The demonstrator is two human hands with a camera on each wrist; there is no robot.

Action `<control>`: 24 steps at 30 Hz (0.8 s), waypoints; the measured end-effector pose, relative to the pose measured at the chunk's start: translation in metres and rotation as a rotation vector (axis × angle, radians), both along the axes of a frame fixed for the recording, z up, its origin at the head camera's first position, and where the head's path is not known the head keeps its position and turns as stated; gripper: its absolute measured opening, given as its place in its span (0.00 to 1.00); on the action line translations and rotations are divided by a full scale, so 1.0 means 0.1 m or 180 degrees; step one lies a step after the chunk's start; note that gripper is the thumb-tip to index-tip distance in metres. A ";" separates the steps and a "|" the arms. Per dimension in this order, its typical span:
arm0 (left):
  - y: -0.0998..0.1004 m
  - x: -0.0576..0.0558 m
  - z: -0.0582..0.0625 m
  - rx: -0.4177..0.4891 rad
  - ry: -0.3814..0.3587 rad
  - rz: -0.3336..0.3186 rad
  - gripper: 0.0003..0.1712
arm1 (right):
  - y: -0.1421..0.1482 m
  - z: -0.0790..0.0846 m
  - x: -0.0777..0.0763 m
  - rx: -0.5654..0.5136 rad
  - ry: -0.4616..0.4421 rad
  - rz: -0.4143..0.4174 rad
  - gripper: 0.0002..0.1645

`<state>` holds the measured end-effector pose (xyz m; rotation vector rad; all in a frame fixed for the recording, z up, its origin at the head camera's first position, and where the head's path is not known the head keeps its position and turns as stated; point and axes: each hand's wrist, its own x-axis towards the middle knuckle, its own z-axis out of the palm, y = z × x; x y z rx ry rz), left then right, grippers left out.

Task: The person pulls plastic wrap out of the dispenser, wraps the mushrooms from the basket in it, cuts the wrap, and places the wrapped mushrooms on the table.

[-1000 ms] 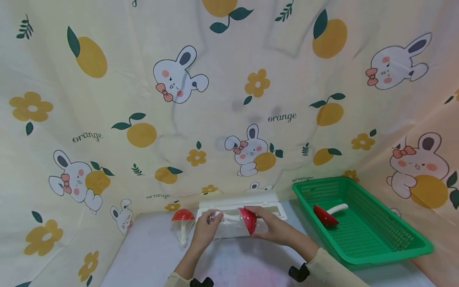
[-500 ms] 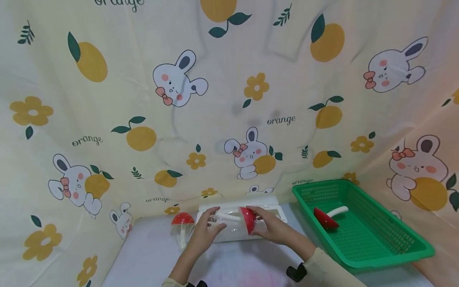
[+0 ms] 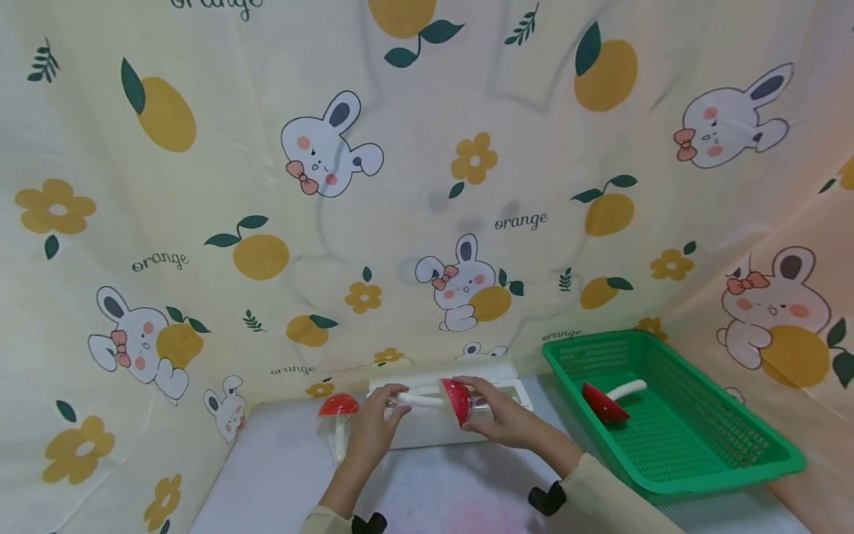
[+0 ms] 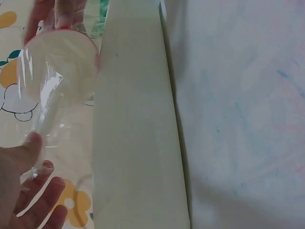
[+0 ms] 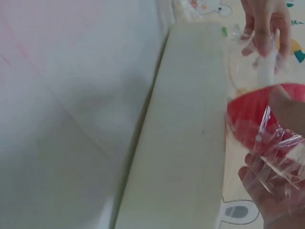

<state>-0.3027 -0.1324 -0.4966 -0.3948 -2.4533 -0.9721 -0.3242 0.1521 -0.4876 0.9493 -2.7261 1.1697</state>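
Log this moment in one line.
left hand: holds wrapped mushroom by stem end | right hand: holds its red cap | green basket: one mushroom inside | second wrapped mushroom: left of white box

three red-capped mushrooms, two hands, one basket, one box

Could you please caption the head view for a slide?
Left hand and right hand hold a wrapped, red-capped mushroom near a white box and green basket.

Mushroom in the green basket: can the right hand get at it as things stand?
Probably not this instant: the right hand grips the wrapped mushroom. Otherwise the way looks free, since the green basket is open-topped and nothing covers the mushroom inside.
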 end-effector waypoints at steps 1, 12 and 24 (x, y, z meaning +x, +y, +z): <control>0.00 0.00 0.00 -0.0017 0.0070 0.0041 0.21 | 0.00 0.00 0.00 0.0018 0.0013 0.0013 0.54; 0.02 0.03 0.11 0.0099 0.0031 0.0262 0.17 | 0.02 0.13 -0.01 -0.0069 0.0259 0.0007 0.52; 0.07 0.02 0.31 0.0321 0.0175 0.0281 0.17 | 0.02 0.24 -0.07 -0.0183 0.0791 -0.0026 0.53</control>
